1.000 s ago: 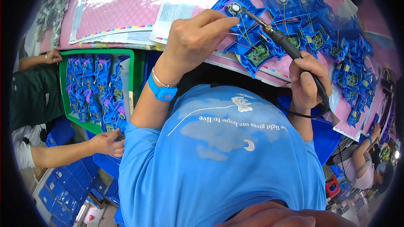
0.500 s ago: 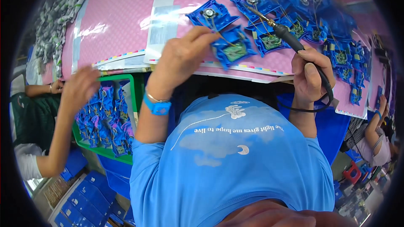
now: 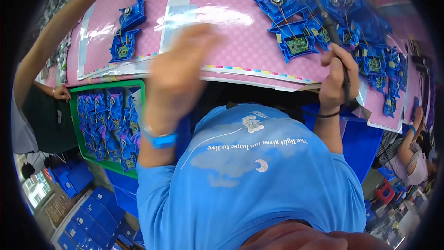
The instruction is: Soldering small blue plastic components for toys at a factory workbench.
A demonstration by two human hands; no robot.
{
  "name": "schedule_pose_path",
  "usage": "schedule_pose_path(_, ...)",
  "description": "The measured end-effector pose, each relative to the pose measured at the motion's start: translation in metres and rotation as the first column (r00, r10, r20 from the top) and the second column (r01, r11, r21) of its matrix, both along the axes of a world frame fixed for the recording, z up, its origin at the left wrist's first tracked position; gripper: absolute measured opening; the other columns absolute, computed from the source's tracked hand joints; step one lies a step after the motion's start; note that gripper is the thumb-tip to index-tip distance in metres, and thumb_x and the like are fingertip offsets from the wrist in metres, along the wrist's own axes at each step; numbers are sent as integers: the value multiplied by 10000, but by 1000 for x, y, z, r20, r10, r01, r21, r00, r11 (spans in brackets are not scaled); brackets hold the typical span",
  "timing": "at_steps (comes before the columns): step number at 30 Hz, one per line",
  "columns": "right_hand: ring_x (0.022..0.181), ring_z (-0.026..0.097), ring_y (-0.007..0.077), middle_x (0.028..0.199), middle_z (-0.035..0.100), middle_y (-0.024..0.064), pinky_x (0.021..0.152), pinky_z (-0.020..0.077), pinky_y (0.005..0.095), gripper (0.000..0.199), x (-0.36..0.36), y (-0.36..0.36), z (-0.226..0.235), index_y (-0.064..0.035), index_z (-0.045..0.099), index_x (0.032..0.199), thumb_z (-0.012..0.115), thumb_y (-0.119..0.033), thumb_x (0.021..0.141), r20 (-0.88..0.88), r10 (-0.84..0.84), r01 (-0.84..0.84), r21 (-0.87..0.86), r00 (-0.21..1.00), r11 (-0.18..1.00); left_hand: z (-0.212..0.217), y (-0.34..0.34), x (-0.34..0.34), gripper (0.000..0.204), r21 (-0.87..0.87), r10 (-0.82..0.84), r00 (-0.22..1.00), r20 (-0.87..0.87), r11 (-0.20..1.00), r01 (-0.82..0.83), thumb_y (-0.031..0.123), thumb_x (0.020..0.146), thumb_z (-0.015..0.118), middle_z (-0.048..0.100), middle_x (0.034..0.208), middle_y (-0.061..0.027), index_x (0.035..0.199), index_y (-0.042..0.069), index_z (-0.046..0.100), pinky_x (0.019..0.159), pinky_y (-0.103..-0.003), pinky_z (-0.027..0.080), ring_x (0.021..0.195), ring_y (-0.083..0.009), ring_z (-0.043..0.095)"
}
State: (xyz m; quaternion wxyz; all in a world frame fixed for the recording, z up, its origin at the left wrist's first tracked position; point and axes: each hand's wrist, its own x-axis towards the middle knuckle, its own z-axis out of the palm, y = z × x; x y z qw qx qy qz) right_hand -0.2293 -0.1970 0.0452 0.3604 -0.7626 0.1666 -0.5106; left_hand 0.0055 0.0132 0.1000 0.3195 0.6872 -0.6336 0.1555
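Observation:
My right hand grips a black-handled soldering iron, which points up and away over the blue plastic housings at the right. My left hand is in the air over the table's near edge, smeared by motion, so its fingers cannot be made out. An opened blue housing lies left of it, its two halves joined by wires, with a green circuit board in one and a round silver part in the other. Nearest my right hand lies another opened housing with a green board and thin wires.
A green-rimmed crate full of blue housings stands at the left by the table edge. More housings crowd the right side of the pink-covered table. A co-worker's arm reaches across from the left; another person sits at the right.
The housing that was under my left hand now lies farther left on the table. My left hand has moved left, away from the iron. The iron is more upright. The co-worker's arm has swung forward.

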Motion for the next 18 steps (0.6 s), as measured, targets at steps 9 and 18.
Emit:
schedule_pose_path(9, 1084, 721, 339, 1189, 726, 240, 926, 561, 384, 232, 15, -4, -9, -4, 687, 1102, 678, 106, 898, -289, -121, -8, -408, 950, 913, -75, -106, -21, 319, 89, -244, 928, -283, 956, 279, -18, 834, 689, 680, 1175, -152, 1145, 51, 687, 679, -382, 601, 830, -333, 727)
schedule_pose_path(18, 1127, 719, 364, 1219, 695, 309, 927, 569, 380, 302, 29, 27, -16, 13, 676, 1110, 700, 154, 843, -291, 142, -207, -205, 946, 957, -48, -13, -45, 526, 219, 110, 639, -761, 971, 93, -112, 775, 700, 743, 1126, -133, 1282, 19, 657, 509, -237, 456, 542, -82, 534)
